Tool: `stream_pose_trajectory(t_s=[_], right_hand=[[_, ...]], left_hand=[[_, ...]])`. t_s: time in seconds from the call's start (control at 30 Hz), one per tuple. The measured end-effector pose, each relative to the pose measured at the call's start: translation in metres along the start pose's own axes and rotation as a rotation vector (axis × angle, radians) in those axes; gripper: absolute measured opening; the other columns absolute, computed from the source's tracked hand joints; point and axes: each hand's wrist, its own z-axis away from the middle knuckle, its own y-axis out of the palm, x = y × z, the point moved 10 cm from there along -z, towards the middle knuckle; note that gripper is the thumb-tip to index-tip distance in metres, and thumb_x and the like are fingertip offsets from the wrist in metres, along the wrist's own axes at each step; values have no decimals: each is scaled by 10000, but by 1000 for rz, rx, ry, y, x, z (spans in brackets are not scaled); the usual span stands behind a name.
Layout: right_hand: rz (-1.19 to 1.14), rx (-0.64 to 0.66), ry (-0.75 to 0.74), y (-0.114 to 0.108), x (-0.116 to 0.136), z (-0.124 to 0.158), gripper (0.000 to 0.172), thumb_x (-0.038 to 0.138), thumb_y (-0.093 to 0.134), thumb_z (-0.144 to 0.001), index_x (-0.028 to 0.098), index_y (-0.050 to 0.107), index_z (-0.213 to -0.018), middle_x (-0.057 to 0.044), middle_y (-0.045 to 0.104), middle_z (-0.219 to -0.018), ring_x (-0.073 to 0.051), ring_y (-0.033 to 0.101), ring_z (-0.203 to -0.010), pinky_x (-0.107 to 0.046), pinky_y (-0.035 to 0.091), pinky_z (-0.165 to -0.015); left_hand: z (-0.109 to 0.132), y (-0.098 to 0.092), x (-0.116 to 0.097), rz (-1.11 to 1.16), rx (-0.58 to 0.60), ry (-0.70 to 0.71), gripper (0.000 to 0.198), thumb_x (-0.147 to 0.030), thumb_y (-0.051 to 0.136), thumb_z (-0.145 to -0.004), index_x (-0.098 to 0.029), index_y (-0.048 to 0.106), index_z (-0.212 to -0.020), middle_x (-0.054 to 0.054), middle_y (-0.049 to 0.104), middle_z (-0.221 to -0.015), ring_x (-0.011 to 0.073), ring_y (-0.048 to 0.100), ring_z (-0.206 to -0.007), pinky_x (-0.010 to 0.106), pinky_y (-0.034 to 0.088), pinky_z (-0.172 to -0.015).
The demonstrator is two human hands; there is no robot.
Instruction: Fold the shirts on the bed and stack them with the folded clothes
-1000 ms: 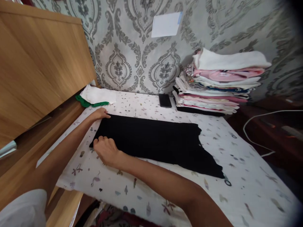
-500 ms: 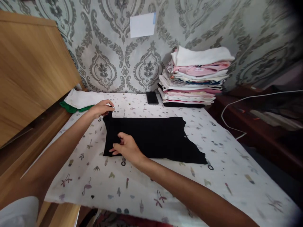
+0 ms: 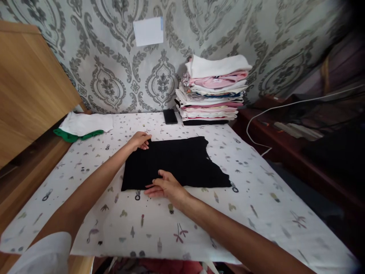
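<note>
A black garment (image 3: 173,163) lies flat on the patterned white cloth, its straight edge at the left and an uneven, notched edge at the right. At its far edge, near the left corner, is my left hand (image 3: 139,141), fingers slightly bent and apart over the fabric. Along the near edge rests my right hand (image 3: 168,188), open, with its fingers spread and the fingertips partly over the garment and partly over the cloth.
A tall stack of folded clothes (image 3: 213,91) stands against the wall, with a black phone (image 3: 170,117) beside it. White and green folded clothing (image 3: 85,125) lies at the back left. A wooden panel (image 3: 34,91) borders the left; a white cable (image 3: 285,106) runs at the right.
My left hand has let go of the raised corner, which now lies flat, and has moved right along the far edge. My right hand has shifted right and nearer. The view has turned slightly right.
</note>
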Motion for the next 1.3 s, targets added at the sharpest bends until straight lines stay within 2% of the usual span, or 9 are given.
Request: stream_pose_trajectory(t_s=[0.17, 0.27, 0.4, 0.5, 0.6, 0.7, 1.0, 1.2, 1.3], right_hand=[[-11, -14, 29, -1, -3, 1, 391, 31, 433, -923, 97, 304, -1286, -43, 706, -701, -152, 722, -593, -237, 572, -588], [175, -1, 10, -10, 1, 5, 402, 137, 456, -953, 85, 323, -1328, -10, 677, -641, -138, 648, -488, -235, 518, -513], [838, -211, -401, -25, 57, 18, 338, 288, 512, -941, 126, 517, -1238, 36, 592, -553, -147, 572, -488, -272, 480, -547], [1149, -293, -725, -1, 86, 26, 390, 274, 454, -949, 141, 523, -1310, -85, 718, -906, -228, 681, -883, -376, 529, -815], [1307, -270, -864, 32, 82, 14, 600, 346, 464, -955, 66, 369, -1477, -234, 443, -1494, -312, 370, -1423, -483, 376, -1110], [1463, -256, -759, 45, 55, -11, 811, 491, 466, -958, -45, 240, -1523, -284, 175, -1606, -333, 117, -1519, -507, 191, -1212], [1563, -170, -590, 41, 29, -20, 891, 598, 415, -962, -81, 252, -1514, -279, 157, -1600, -332, 91, -1518, -473, 105, -1237], [1509, -229, -747, 37, 45, 1, 626, 390, 464, -992, -28, 415, -1456, -284, 292, -1567, -335, 215, -1496, -488, 255, -1193], [1563, -231, -897, 47, 49, 24, 493, 325, 549, -960, 10, 555, -1339, -273, 433, -1477, -340, 370, -1398, -476, 358, -1119]], left_hand=[[14, -9, -9, 33, -11, 104, 232, -345, 494, -963, -161, 568, -1082, 29, 656, -729, 140, 669, -574, 240, 534, -558], [34, -18, -25, -121, -75, 356, 246, -316, 473, -959, -176, 609, -1109, 74, 712, -947, 182, 706, -864, 323, 563, -814], [63, 4, -24, -620, -92, 628, 442, -404, 425, -974, -171, 562, -1323, 143, 545, -1438, 272, 474, -1361, 471, 323, -1158], [64, 26, -2, -897, -35, 588, 574, -426, 391, -987, -158, 386, -1494, 153, 334, -1591, 285, 256, -1494, 529, 162, -1214], [64, 34, 8, -1011, -2, 582, 585, -374, 352, -996, -180, 292, -1545, 124, 265, -1622, 258, 194, -1515, 527, 141, -1216], [62, 34, 8, -1023, 7, 591, 582, -346, 326, -1003, -176, 261, -1556, 113, 244, -1629, 234, 182, -1519, 506, 146, -1219], [58, 30, 6, -937, 13, 551, 562, -409, 297, -1012, -186, 325, -1526, 114, 268, -1623, 244, 194, -1515, 523, 134, -1212], [47, 9, -10, -758, 29, 574, 494, -341, 345, -974, -195, 458, -1432, 108, 496, -1492, 236, 457, -1369, 405, 321, -1147], [38, -22, -10, -752, -122, 468, 415, -284, 436, -926, -211, 562, -1315, 104, 583, -1371, 260, 536, -1259, 382, 381, -1087]])
